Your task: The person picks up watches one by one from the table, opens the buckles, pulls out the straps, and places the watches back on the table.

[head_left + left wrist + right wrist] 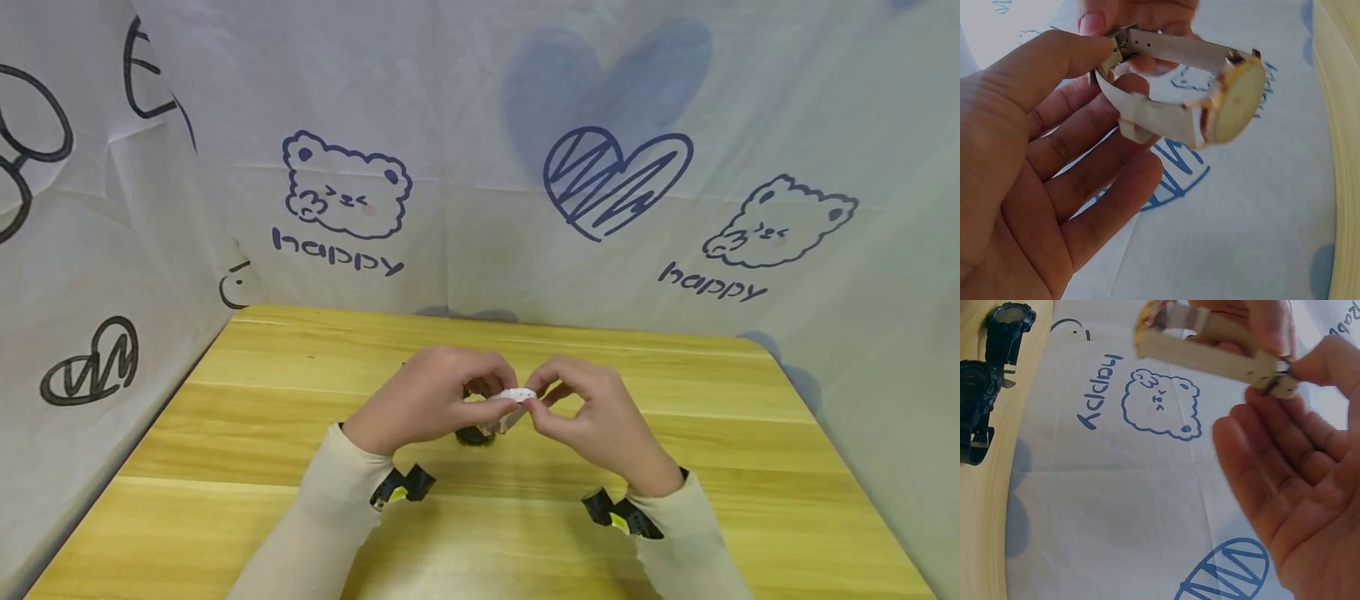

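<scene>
A wristwatch with a white strap (pixel 517 395) is held up over the table between both hands. Its round, rose-gold-rimmed case (pixel 1238 103) hangs away from the fingers, and the strap is looped with its ends meeting at the metal buckle (pixel 1124 42). My left hand (pixel 431 396) pinches the strap by the buckle between thumb and index finger, the other fingers loosely bent below. From the opposite side, my right hand (pixel 592 408) pinches the strap end at the buckle (pixel 1282 378). Small holes show along the strap.
Two black wristwatches (pixel 1007 328) (pixel 972 394) stand on the wooden table (pixel 637 517) beyond the hands; in the head view the left hand partly covers them. White cloth (pixel 480 100) printed with bears and hearts hangs behind the table and along its left side.
</scene>
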{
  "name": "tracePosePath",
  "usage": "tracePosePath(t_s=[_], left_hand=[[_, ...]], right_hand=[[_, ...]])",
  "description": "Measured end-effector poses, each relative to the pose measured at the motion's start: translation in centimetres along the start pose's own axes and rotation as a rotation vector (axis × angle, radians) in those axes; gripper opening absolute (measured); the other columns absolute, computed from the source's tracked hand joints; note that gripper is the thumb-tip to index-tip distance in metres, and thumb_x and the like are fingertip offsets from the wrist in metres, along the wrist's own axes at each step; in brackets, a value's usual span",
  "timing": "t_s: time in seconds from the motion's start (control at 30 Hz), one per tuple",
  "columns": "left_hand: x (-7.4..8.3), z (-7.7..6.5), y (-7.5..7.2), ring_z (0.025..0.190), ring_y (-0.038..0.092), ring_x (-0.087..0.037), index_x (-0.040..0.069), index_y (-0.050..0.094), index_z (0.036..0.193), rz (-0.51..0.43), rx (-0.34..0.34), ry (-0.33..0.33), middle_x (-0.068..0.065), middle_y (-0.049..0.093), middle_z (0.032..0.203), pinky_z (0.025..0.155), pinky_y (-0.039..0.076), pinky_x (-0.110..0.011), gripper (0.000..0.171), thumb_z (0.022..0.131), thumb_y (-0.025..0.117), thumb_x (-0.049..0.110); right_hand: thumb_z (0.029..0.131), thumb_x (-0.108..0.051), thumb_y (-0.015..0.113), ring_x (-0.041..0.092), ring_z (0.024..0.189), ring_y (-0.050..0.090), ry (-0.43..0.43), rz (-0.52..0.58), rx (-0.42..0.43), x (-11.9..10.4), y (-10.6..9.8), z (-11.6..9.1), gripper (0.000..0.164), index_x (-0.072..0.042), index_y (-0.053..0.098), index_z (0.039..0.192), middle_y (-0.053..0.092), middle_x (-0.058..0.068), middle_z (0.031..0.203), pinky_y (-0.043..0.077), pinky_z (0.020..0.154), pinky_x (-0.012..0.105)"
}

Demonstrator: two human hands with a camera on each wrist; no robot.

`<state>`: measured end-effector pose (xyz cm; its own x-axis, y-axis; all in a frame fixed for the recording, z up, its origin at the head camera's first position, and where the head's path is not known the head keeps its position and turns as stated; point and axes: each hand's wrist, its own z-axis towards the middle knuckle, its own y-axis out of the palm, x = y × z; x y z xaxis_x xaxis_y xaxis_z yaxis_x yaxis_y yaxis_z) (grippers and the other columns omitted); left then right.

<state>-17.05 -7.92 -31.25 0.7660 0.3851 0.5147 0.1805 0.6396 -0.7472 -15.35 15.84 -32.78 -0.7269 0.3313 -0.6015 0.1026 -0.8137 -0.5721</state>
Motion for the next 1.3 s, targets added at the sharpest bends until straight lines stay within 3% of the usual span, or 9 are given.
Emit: tracePosePath(t_s=[0.17, 0.27, 0.47, 0.7, 1.03, 1.3], left_hand=[[0.23, -0.07, -0.08, 0.079, 0.067, 0.005, 0.020, 0.073, 0.102, -0.124, 0.009, 0.006, 0.015, 0.073, 0.089, 0.072, 0.058, -0.023, 0.006, 0.097, 0.075, 0.022], [0.28, -0.06, -0.05, 0.078, 0.067, 0.005, 0.019, 0.073, 0.103, -0.137, 0.012, 0.011, 0.015, 0.073, 0.088, 0.071, 0.058, -0.023, 0.006, 0.097, 0.074, 0.021], [0.17, 0.05, 0.01, 0.078, 0.065, 0.007, 0.020, 0.073, 0.104, -0.008, 0.031, 0.022, 0.015, 0.073, 0.089, 0.072, 0.055, -0.020, 0.007, 0.097, 0.073, 0.021], [0.01, 0.07, 0.12, 0.079, 0.064, 0.006, 0.019, 0.073, 0.103, 0.041, 0.024, 0.026, 0.014, 0.072, 0.089, 0.072, 0.055, -0.019, 0.006, 0.097, 0.073, 0.021], [-0.18, -0.01, -0.08, 0.079, 0.066, 0.005, 0.020, 0.072, 0.102, -0.071, 0.016, 0.015, 0.015, 0.072, 0.089, 0.072, 0.056, -0.022, 0.005, 0.097, 0.074, 0.023], [-0.22, -0.08, -0.16, 0.076, 0.065, 0.004, 0.019, 0.073, 0.098, -0.090, 0.051, 0.019, 0.015, 0.072, 0.086, 0.067, 0.057, -0.026, 0.004, 0.097, 0.074, 0.022]], right_hand=[[0.082, 0.006, 0.072, 0.012, 0.078, 0.066, -0.105, 0.022, 0.069, 0.26, 0.12, -0.13, 0.023, -0.013, 0.068, 0.096, 0.070, -0.001, 0.090, 0.060, 0.070, 0.030], [0.082, 0.006, 0.071, 0.012, 0.080, 0.066, -0.131, 0.024, 0.069, 0.31, 0.13, -0.14, 0.025, -0.011, 0.067, 0.099, 0.070, 0.000, 0.092, 0.060, 0.070, 0.032], [0.090, 0.001, 0.072, 0.011, 0.089, 0.067, -0.087, -0.029, 0.023, 0.16, 0.12, -0.06, 0.022, -0.014, 0.070, 0.106, 0.071, -0.003, 0.100, 0.061, 0.072, 0.036], [0.092, -0.001, 0.071, 0.010, 0.086, 0.067, -0.042, -0.063, -0.002, 0.06, 0.20, 0.03, 0.018, -0.017, 0.071, 0.101, 0.072, -0.002, 0.097, 0.060, 0.073, 0.031], [0.088, 0.006, 0.071, 0.012, 0.084, 0.068, -0.061, 0.003, 0.025, -0.03, 0.24, 0.14, 0.024, -0.013, 0.072, 0.102, 0.072, -0.001, 0.097, 0.061, 0.072, 0.032], [0.088, 0.008, 0.071, 0.013, 0.083, 0.067, -0.032, 0.041, 0.045, 0.01, 0.18, -0.01, 0.023, -0.011, 0.070, 0.101, 0.072, 0.002, 0.095, 0.061, 0.073, 0.031]])
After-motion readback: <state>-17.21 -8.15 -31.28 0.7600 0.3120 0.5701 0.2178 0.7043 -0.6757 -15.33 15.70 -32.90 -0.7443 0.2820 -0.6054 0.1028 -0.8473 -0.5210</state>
